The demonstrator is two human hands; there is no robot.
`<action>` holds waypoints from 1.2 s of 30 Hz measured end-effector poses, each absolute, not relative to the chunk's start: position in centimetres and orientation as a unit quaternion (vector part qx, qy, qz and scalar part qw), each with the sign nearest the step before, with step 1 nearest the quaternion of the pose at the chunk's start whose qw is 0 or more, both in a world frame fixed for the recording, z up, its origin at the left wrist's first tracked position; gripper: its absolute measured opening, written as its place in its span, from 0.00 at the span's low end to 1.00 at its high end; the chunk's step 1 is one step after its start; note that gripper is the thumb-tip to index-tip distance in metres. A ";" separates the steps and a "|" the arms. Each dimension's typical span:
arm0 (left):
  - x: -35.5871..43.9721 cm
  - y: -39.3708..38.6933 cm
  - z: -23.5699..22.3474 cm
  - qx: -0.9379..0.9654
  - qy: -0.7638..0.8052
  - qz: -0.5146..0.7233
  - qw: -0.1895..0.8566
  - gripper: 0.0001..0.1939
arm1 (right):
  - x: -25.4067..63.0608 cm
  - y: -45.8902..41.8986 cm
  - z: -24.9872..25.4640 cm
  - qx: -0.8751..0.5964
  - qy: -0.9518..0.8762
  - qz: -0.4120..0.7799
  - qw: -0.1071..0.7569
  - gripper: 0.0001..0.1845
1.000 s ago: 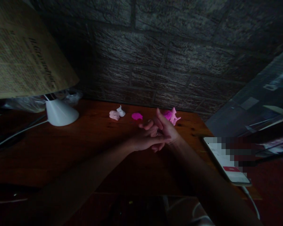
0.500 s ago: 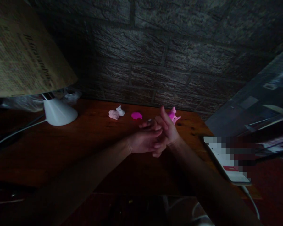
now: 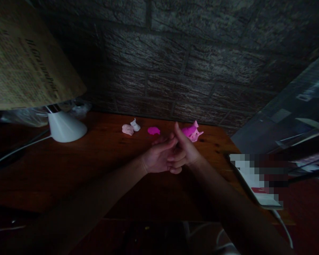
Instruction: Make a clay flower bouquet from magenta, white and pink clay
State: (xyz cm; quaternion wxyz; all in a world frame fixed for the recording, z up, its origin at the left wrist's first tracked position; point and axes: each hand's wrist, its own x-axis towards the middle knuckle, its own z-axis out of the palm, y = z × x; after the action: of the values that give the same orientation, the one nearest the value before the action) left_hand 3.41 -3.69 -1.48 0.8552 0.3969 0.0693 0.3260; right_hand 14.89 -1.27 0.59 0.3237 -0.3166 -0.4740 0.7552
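Observation:
My left hand (image 3: 156, 160) and my right hand (image 3: 185, 151) are pressed palm to palm above the wooden table (image 3: 101, 166). The right fingers curl round the left hand, and anything between the palms is hidden. Just behind the hands, near the wall, lie bits of modelling clay. They are a pale pink lump (image 3: 128, 129), a small white piece (image 3: 135, 124), a flat magenta piece (image 3: 154, 130) and a bright pink shaped figure (image 3: 192, 131) close to my right fingertips.
A lamp with a white cone base (image 3: 65, 126) and a newsprint shade (image 3: 23, 63) stands at the left, its cable trailing left. A phone (image 3: 256, 182) with a cable lies at the right table edge. A dark brick wall (image 3: 175, 63) closes the back.
The two hands have shifted against each other while staying pressed together. My right fingers have curled further down and the pink figure behind them shows more.

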 end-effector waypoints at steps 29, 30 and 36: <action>3.6 -3.1 -2.8 0.732 0.308 0.369 0.482 0.32 | 15.8 0.9 -0.4 -0.303 -0.483 0.779 0.262 0.36; 3.5 -3.1 -2.9 0.741 0.313 0.370 0.464 0.32 | 15.8 0.9 -0.3 -0.297 -0.483 0.781 0.262 0.36; 3.5 -3.0 -2.7 0.758 0.319 0.371 0.431 0.37 | 16.0 0.9 0.1 -0.266 -0.491 0.780 0.282 0.37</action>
State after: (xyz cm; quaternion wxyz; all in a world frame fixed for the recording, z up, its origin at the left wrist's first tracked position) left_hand 3.47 -3.05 -2.66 0.4308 0.7582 0.3188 0.3714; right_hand 15.99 0.87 0.14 0.2824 -0.2661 -0.4908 0.7801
